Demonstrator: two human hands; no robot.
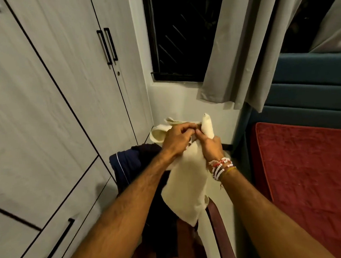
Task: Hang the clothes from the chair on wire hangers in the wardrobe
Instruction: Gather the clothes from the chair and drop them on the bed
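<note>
Early stage: cream fabric garment (186, 179), centre frame, gripped at its top by left hand (176, 138) and right hand (210, 146), above dark navy clothes (128, 167) on maroon chair (219, 225); pale grey wardrobe (62, 75), left, doors closed, no hanger visible.

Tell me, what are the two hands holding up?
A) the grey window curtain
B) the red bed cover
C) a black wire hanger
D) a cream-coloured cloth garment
D: the left hand and the right hand both pinch the top of the cream-coloured cloth garment, which hangs down in front of the dark navy clothes.
</note>
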